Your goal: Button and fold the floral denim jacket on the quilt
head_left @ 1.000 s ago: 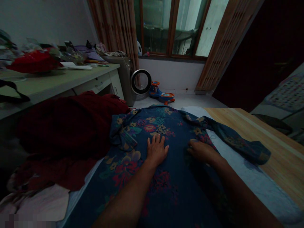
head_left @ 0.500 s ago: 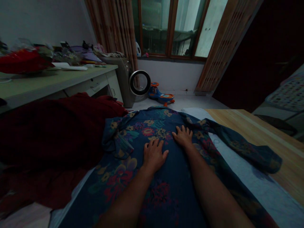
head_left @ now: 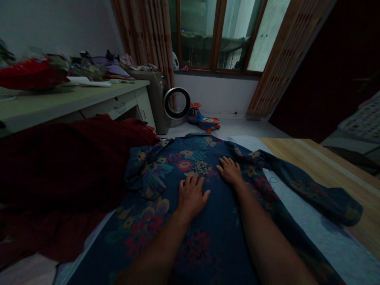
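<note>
A dark blue floral shirt (head_left: 166, 209) lies spread out with its collar at the far end. Its left sleeve is folded inward over the body, the cuff (head_left: 154, 180) resting on the fabric. The other sleeve (head_left: 314, 194) stretches out to the right. My left hand (head_left: 192, 194) lies on the middle of the shirt with fingers spread. Farther forward and to the right, my right hand (head_left: 230, 170) presses flat on the cloth, its fingers apart. Neither hand grips anything. A pale cloth (head_left: 323, 233) shows beneath the garment.
A dark red heap of cloth (head_left: 62, 166) sits at the left, beside a cluttered desk (head_left: 118, 93). Wooden tabletop (head_left: 299, 152) shows at the right. Beyond stand a washing machine (head_left: 157, 103) with its round door open and a blue-and-orange ride-on toy (head_left: 203, 118).
Both hands stay almost in place on the shirt. The view has shifted slightly, and the room's background appears a little farther right.
</note>
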### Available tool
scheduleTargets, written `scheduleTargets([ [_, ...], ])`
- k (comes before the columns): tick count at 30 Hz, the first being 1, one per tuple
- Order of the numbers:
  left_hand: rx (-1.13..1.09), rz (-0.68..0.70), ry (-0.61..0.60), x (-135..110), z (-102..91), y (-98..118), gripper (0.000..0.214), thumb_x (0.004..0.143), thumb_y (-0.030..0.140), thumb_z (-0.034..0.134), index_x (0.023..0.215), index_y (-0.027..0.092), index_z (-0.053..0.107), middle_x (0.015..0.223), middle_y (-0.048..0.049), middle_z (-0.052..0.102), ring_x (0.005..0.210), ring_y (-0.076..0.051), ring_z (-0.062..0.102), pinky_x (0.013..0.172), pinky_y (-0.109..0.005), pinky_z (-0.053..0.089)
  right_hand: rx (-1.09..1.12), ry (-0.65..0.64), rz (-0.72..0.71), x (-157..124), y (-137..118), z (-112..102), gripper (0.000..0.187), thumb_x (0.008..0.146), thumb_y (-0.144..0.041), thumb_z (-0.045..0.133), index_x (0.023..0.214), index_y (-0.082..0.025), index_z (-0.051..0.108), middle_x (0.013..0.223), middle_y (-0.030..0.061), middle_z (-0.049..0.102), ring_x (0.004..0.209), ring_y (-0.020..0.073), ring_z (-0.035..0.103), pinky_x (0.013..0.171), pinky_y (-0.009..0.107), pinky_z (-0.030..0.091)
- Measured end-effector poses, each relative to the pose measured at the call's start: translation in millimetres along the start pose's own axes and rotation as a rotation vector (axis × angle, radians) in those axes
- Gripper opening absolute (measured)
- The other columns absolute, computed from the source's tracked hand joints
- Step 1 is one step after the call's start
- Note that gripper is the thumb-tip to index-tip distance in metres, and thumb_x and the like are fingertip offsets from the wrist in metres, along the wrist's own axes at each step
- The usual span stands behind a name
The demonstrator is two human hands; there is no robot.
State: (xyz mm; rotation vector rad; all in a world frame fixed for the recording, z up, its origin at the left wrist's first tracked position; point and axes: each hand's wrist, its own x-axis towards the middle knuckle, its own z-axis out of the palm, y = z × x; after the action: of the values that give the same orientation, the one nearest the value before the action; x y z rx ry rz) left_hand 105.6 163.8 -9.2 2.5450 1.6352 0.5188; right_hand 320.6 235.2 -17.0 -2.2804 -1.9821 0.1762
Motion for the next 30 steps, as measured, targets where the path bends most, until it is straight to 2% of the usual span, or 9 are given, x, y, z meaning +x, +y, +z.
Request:
scheduleTargets([
  [6,-0.008,-0.004,-0.016,0.1,-2.5,0.7,0.045,0.091,0.048,0.052,0.131,0.027,0.053,0.14,-0.0067,0.052,0.128,-0.029,0.042,0.105,-0.051,0.034,-0.056,-0.049,0.105,1.1,-11.8,-4.8,0.066,0.096,-0.058,0.026,0.153,-0.025,0.029,0.162,0.009,0.02,0.147,0.0328,0.016,0.114,0.057,0.017],
  [8,-0.01,-0.01,-0.023,0.0,-3.2,1.1,0.045,0.091,0.048,0.052,0.13,0.027,0.053,0.14,-0.007,0.053,0.128,-0.03,0.043,0.104,-0.051,0.034,-0.07,-0.091,0.115,7.4,-14.4,-14.9,0.067,0.094,-0.06,0.032,0.152,-0.026,0.032,0.159,0.0107,0.025,0.143,0.0356,0.023,0.111,0.058,0.023],
  [12,-0.019,-0.013,-0.024,-0.5,-3.4,1.2,0.045,0.091,0.048,0.052,0.131,0.027,0.053,0.14,-0.0073,0.052,0.128,-0.03,0.042,0.105,-0.05,0.034,-0.075,-0.137,0.173,23.8,-23.4,-32.4,0.061,0.09,-0.058,0.042,0.14,-0.025,0.05,0.147,0.014,0.04,0.131,0.0397,0.039,0.1,0.056,0.036],
  [14,-0.025,-0.015,-0.024,-0.5,-3.2,1.1,0.046,0.091,0.048,0.053,0.131,0.027,0.053,0.142,-0.0071,0.051,0.129,-0.03,0.041,0.106,-0.051,0.033,-0.082,-0.072,0.212,28.2,-29.9,-31.6,0.056,0.09,-0.054,0.043,0.134,-0.022,0.055,0.142,0.0152,0.044,0.127,0.0393,0.041,0.098,0.054,0.038],
  [19,-0.025,-0.017,-0.015,-0.5,-3.3,1.4,0.045,0.091,0.047,0.053,0.131,0.026,0.053,0.141,-0.0073,0.051,0.129,-0.03,0.041,0.105,-0.051,0.033,-0.078,0.154,0.245,27.6,-35.3,-12.3,0.048,0.093,-0.046,0.042,0.127,-0.015,0.058,0.134,0.0182,0.049,0.122,0.0366,0.043,0.097,0.05,0.037],
  [22,-0.022,-0.023,-0.02,-0.6,-3.7,1.9,0.045,0.091,0.047,0.052,0.132,0.027,0.053,0.142,-0.0073,0.051,0.129,-0.03,0.041,0.106,-0.051,0.033,-0.032,0.174,0.148,28.9,-26.9,-7.6,0.044,0.093,-0.041,0.046,0.128,-0.016,0.057,0.135,0.0169,0.051,0.122,0.0334,0.045,0.098,0.046,0.038],
  [26,-0.022,-0.02,-0.026,-0.4,-3.5,2.1,0.046,0.091,0.047,0.052,0.132,0.027,0.052,0.142,-0.0072,0.051,0.13,-0.03,0.041,0.107,-0.051,0.033,0.046,0.115,-0.119,33.6,-18.7,-7.6,0.044,0.093,-0.028,0.045,0.136,-0.022,0.051,0.144,0.0091,0.05,0.128,0.0241,0.045,0.104,0.038,0.035],
  [28,-0.017,-0.019,-0.029,-0.1,-3.1,2.1,0.046,0.091,0.047,0.052,0.132,0.027,0.052,0.142,-0.0071,0.051,0.13,-0.03,0.041,0.107,-0.052,0.033,0.043,0.067,-0.15,34.8,-19.2,-6.4,0.042,0.095,-0.03,0.043,0.136,-0.025,0.052,0.147,0.0065,0.049,0.133,0.0233,0.041,0.109,0.043,0.029],
  [30,-0.014,-0.024,-0.033,0.0,-2.7,2.1,0.046,0.091,0.047,0.052,0.133,0.027,0.052,0.142,-0.007,0.05,0.13,-0.03,0.04,0.107,-0.052,0.033,0.018,0.046,-0.104,35.4,-20.7,-4.3,0.042,0.097,-0.037,0.041,0.137,-0.028,0.052,0.15,0.0046,0.044,0.138,0.0246,0.035,0.112,0.05,0.022],
])
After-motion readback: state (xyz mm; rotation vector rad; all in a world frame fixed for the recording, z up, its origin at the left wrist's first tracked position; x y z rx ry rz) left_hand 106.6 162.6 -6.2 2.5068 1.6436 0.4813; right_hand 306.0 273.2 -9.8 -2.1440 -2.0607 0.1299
